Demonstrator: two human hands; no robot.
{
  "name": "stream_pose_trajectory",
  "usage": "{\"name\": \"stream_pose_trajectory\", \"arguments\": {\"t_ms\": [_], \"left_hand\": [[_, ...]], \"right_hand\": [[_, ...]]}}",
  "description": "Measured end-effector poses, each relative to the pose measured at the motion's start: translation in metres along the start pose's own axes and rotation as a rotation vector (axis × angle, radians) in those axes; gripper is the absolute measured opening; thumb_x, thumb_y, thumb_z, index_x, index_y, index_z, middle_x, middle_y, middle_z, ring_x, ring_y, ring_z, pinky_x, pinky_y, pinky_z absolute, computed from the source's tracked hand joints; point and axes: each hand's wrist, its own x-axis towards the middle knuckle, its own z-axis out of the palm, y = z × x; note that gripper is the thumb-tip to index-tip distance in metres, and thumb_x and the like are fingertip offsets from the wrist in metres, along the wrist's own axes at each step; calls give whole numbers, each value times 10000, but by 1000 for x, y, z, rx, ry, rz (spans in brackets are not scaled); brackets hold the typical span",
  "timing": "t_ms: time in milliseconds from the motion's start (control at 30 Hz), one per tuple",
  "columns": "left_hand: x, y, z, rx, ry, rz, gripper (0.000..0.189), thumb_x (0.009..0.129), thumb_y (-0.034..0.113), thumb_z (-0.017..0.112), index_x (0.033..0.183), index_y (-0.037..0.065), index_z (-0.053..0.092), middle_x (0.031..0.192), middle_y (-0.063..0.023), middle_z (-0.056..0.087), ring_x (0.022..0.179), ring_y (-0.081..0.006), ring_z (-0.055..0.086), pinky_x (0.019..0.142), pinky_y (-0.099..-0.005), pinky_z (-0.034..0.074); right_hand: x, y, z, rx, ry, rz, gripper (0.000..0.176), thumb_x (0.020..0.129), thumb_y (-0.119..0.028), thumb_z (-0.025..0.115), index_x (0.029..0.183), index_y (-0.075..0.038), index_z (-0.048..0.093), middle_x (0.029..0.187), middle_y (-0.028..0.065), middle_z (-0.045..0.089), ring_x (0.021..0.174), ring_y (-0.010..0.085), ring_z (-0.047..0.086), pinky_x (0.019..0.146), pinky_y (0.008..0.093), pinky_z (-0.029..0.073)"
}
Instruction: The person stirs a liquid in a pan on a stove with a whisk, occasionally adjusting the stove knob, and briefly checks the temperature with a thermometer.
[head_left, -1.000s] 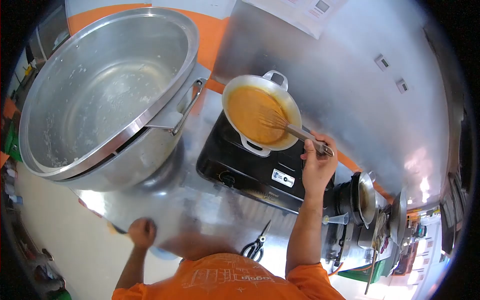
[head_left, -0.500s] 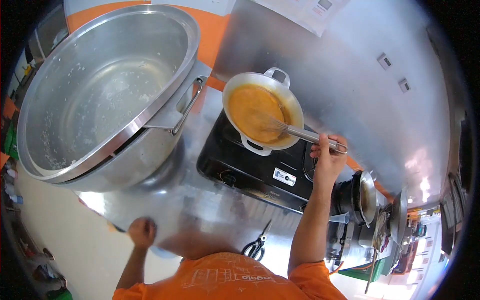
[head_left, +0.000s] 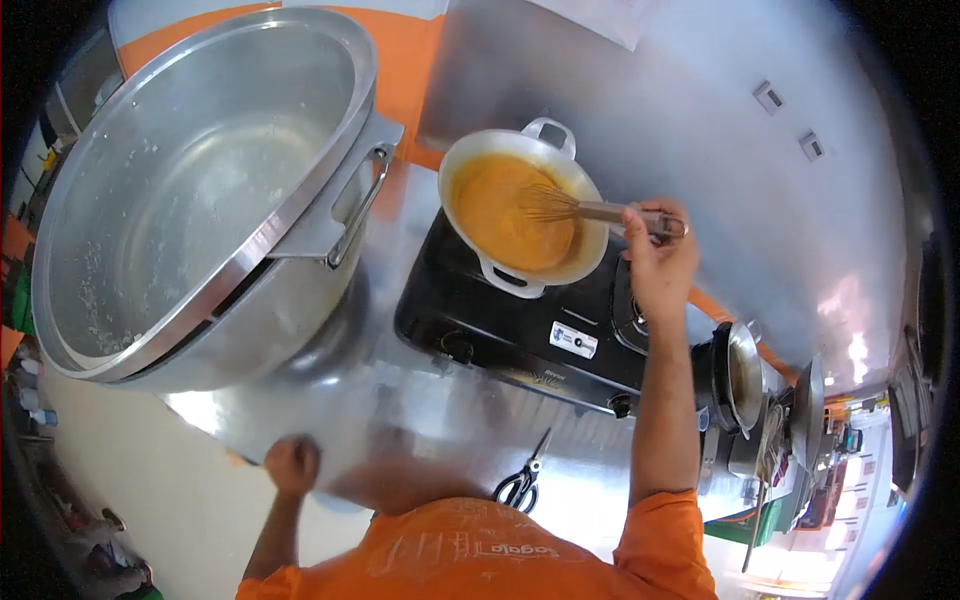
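My right hand (head_left: 660, 262) is wrapped round the handle of a metal whisk (head_left: 598, 211). The whisk's wires dip into an orange-yellow liquid (head_left: 500, 210), near the right side of a two-handled metal wok (head_left: 592, 250). Under the wok is a black gas stove (head_left: 480, 325) with a knob on its front. Down at the left, my left hand (head_left: 292, 463) is closed in a fist by the counter's front edge, with nothing seen in it. Black-handled scissors (head_left: 522, 482) lie on the steel counter (head_left: 420, 405) close to my body, blades pointing away.
A very large metal pot (head_left: 215, 330) with grain-like bits inside fills the left, its handle towards the stove. At the right stand a dark pot (head_left: 738, 375) and other cookware. A steel wall panel (head_left: 690, 130) rises behind the stove.
My right hand has moved the whisk up and away through the liquid, its handle now more level. My left fist has shifted slightly. The view has turned a little.
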Motion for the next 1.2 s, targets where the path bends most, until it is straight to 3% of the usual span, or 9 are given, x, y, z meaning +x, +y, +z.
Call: {"name": "stream_pose_trajectory", "arguments": {"t_ms": [100, 133, 333, 633, 1200], "left_hand": [[2, 4, -1, -22, 29, 26, 88, 787, 171, 610, 739, 99, 595, 599, -84, 539, 532, -291, 525, 512, -414, 419], [3, 6, -1, -30, 50, 38, 87, 785, 170, 612, 739, 97, 597, 600, -85, 539, 531, -291, 523, 510, -413, 419], [3, 8, -4, 33, -6, -22, 86, 783, 171, 619, 737, 99, 621, 605, -83, 552, 538, -292, 536, 517, -417, 423], [10, 18, -9, 18, -27, -27, 94, 770, 178, 633, 724, 96, 625, 626, -97, 588, 555, -308, 568, 542, -417, 450], [4, 9, -3, 18, -21, -59, 62, 768, 158, 629, 746, 99, 631, 626, -94, 588, 555, -297, 563, 543, -417, 450]], "right_hand": [[10, 5, -13, -126, 3, -42, 246, 874, -167, 739, 984, -5, 590, 771, 60, 650, 660, 113, 596, 615, 249, 484], [11, -2, -15, -60, -25, 49, 239, 868, -177, 742, 958, -12, 594, 726, 58, 640, 596, 97, 586, 547, 242, 470], [27, 10, 1, 170, 29, 149, 233, 851, -154, 734, 948, 2, 590, 700, 80, 637, 523, 110, 579, 469, 247, 464], [30, 46, -5, 428, 104, 353, 242, 870, -156, 722, 976, -1, 569, 741, 94, 648, 563, 138, 622, 485, 243, 488], [21, 38, -10, 524, 96, 321, 239, 895, -126, 697, 1037, -3, 550, 795, 97, 642, 612, 132, 618, 499, 232, 488]]}}
